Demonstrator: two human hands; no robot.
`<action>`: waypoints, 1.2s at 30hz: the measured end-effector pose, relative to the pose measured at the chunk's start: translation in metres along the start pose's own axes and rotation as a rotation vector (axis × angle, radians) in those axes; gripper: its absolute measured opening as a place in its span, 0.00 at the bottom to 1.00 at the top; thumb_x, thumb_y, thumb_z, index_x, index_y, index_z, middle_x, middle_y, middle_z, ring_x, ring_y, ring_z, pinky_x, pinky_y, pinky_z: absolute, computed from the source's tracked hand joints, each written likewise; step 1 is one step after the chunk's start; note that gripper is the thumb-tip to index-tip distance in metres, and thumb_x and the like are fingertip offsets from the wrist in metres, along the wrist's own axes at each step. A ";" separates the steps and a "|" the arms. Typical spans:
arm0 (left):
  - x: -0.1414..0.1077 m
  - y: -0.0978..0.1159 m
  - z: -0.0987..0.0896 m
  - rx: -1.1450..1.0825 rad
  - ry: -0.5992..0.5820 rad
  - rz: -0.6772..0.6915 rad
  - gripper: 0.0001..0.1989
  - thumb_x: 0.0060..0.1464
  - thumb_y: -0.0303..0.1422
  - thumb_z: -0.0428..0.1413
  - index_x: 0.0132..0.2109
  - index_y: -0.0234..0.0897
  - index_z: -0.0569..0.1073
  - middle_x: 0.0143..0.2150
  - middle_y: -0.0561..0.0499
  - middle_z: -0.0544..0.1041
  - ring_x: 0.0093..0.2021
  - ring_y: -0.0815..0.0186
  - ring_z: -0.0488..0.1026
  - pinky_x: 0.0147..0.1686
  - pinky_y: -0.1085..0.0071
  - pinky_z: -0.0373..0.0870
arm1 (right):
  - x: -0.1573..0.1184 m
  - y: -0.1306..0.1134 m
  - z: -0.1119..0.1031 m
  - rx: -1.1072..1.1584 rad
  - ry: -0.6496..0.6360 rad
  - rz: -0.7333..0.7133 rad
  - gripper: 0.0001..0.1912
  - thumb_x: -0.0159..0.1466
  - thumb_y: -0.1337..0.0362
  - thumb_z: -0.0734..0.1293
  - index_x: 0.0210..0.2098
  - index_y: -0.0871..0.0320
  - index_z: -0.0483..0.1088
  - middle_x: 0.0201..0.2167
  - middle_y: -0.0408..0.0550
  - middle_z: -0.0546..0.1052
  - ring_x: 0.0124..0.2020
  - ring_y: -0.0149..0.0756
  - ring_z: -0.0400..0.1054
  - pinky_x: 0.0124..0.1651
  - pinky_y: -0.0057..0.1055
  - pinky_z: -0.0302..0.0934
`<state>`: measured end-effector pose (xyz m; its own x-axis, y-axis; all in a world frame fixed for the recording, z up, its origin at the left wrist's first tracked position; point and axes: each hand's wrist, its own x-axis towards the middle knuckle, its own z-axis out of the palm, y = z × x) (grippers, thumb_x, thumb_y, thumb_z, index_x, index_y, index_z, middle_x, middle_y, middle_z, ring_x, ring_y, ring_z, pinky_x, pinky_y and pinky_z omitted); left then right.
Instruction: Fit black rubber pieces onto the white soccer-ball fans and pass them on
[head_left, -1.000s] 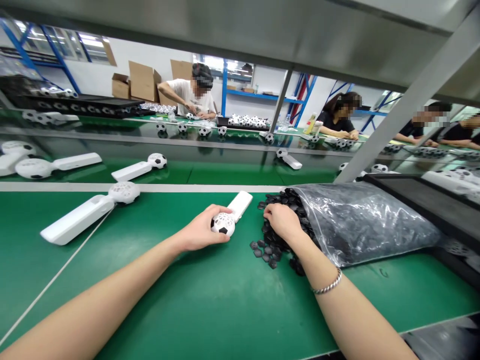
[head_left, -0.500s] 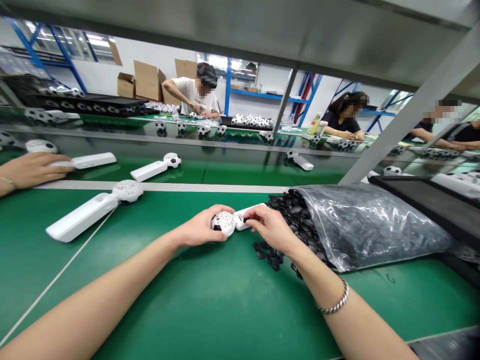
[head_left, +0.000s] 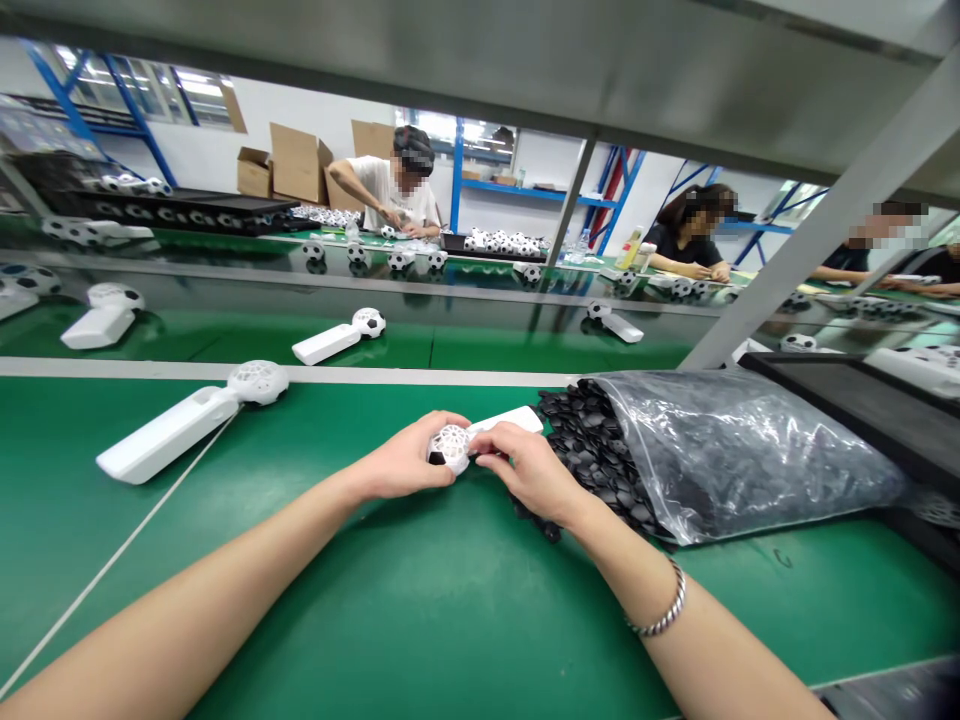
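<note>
My left hand (head_left: 409,458) is wrapped round the ball end of a white soccer-ball device (head_left: 450,446), whose lattice faces up with a black patch at its lower left. The device's white handle (head_left: 514,420) points right. At the right side of the ball, my right hand (head_left: 517,462) pinches with thumb and forefinger; whatever is between the fingertips is hidden. Close by on the right, small black pieces (head_left: 600,450) spill from a clear plastic bag (head_left: 750,450). A second white device (head_left: 169,430) lies on the green bench at the left.
Beyond the pale edge strip (head_left: 420,375), a green conveyor (head_left: 480,345) carries several ball-headed devices. A black tray (head_left: 832,400) stands behind the bag. A slanted metal post (head_left: 810,230) rises at the right. Several people sit across the line.
My right hand has moved left to the ball, and the black piece at its fingertips no longer shows. The co-worker's hand at the left has gone. Devices on the near conveyor have shifted right.
</note>
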<state>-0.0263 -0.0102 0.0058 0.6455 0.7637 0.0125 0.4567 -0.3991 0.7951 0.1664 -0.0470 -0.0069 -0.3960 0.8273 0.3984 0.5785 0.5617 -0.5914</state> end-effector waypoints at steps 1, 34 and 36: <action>0.000 0.000 0.000 -0.002 -0.002 0.002 0.26 0.40 0.29 0.53 0.50 0.39 0.62 0.45 0.51 0.68 0.42 0.62 0.67 0.39 0.70 0.65 | 0.000 0.000 0.001 0.004 0.003 0.003 0.09 0.58 0.73 0.62 0.36 0.56 0.69 0.34 0.44 0.72 0.37 0.31 0.66 0.41 0.29 0.60; 0.002 -0.004 0.016 0.079 0.177 0.036 0.21 0.42 0.35 0.57 0.46 0.39 0.65 0.44 0.50 0.68 0.43 0.61 0.67 0.43 0.66 0.64 | 0.002 0.005 0.014 0.283 0.060 0.241 0.02 0.53 0.68 0.68 0.25 0.60 0.70 0.24 0.41 0.71 0.26 0.27 0.62 0.31 0.24 0.56; 0.003 -0.004 0.017 0.077 0.183 0.030 0.21 0.41 0.34 0.57 0.46 0.39 0.65 0.43 0.51 0.68 0.42 0.62 0.67 0.42 0.66 0.64 | 0.002 0.007 0.015 0.295 0.061 0.243 0.02 0.53 0.67 0.67 0.25 0.60 0.70 0.24 0.41 0.71 0.26 0.27 0.62 0.31 0.24 0.56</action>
<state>-0.0160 -0.0148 -0.0076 0.5404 0.8277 0.1515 0.4889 -0.4554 0.7441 0.1591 -0.0411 -0.0204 -0.2245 0.9400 0.2569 0.4165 0.3309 -0.8468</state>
